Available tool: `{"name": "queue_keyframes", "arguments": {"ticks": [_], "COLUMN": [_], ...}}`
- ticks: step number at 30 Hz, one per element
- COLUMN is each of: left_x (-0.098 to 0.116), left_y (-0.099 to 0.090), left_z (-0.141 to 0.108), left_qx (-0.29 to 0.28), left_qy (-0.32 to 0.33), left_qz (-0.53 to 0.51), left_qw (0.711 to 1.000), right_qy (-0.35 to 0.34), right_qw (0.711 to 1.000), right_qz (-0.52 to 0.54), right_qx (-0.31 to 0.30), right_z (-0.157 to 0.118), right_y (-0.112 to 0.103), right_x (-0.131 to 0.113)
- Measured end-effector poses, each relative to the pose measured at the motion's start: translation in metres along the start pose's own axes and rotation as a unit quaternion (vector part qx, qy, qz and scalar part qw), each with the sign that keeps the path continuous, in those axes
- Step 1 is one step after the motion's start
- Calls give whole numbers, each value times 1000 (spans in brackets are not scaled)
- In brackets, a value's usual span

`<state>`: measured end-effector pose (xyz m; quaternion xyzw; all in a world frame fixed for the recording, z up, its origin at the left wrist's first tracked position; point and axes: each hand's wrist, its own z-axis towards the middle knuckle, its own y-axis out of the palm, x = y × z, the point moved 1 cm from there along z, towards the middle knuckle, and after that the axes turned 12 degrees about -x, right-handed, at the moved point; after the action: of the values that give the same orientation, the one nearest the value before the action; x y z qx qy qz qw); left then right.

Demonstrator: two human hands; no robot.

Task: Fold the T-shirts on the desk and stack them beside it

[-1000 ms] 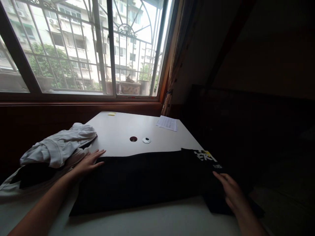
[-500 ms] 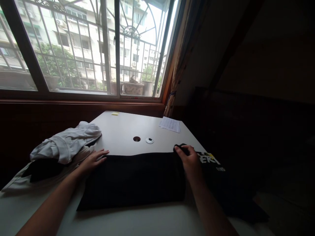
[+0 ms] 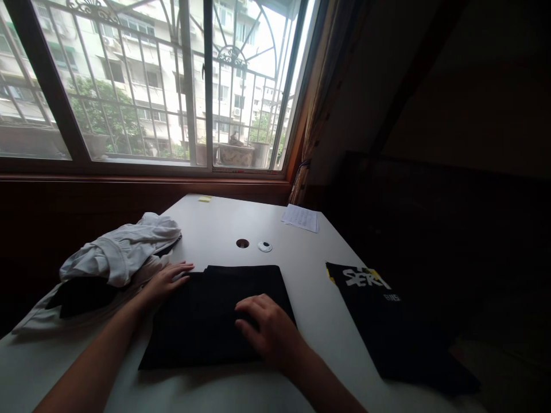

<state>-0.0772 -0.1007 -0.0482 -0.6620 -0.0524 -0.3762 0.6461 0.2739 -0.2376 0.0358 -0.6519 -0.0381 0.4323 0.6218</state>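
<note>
A black cloth [image 3: 206, 327], folded over at its right side, lies flat on the white table [image 3: 224, 229]. My left hand [image 3: 166, 281] rests on its upper left corner with the fingers spread. Over the right part of the cloth is my right hand [image 3: 267, 330], its fingers curved and thumb apart, with nothing visible between them. Farther right lies a dark garment [image 3: 379, 321] with white and yellow print, apart from the black cloth.
A heap of white and grey clothes [image 3: 124, 246] lies at the left, with black fabric under it. Papers [image 3: 301, 218], a yellow note [image 3: 205, 199], a round hole [image 3: 243, 244] and a round cover [image 3: 264, 246] are toward the back, below the window.
The right side of the black cloth has been folded over to the left. My right hand has let go of its edge and moved left over the cloth; my left hand stays at the corner.
</note>
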Motion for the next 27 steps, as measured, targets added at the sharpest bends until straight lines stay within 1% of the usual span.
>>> {"name": "queue_keyframes", "arguments": {"ticks": [1, 3, 5, 6, 9, 12, 14, 17, 19, 21, 22, 24, 27], "left_x": [0, 0, 1, 2, 8, 18, 26, 37, 42, 45, 45, 44, 42], "left_y": [0, 0, 0, -1, -3, -7, -8, -10, -10, -10, -10, -10, -10], "left_z": [0, 1, 2, 1, -1, -5, -8, -12, -12, -11, -11, -10, -9], "left_qx": [2, 7, 12, 16, 20, -12, -49, -94, -106, -99, -92, -78, -69], "left_qy": [1, 6, 12, 14, 11, 17, 28, 32, 29, 31, 33, 37, 43], "left_qz": [1, 5, 12, 15, 7, -31, -54, -74, -79, -79, -75, -62, -46], "left_qw": [1000, 1000, 1000, 1000, 1000, 999, 997, 992, 991, 991, 992, 994, 996], "right_qy": [41, 129, 207, 226, 228, 213, 208, 208, 198, 176, 162, 127, 67], "right_qw": [999, 985, 967, 963, 969, 972, 969, 954, 942, 939, 944, 960, 985], "right_qz": [-18, -73, -101, -93, -23, 28, 18, -52, -100, -122, -122, -104, -74], "right_qx": [31, 84, 113, 113, 90, 95, 128, 208, 254, 268, 261, 226, 143], "right_z": [-7, -23, -38, -44, -56, -59, -59, -61, -62, -62, -62, -59, -53], "right_y": [-3, -4, 1, 6, 18, 18, 10, -6, -14, -16, -15, -9, 4], "right_x": [15, 47, 75, 86, 105, 115, 123, 137, 142, 138, 132, 117, 91]}}
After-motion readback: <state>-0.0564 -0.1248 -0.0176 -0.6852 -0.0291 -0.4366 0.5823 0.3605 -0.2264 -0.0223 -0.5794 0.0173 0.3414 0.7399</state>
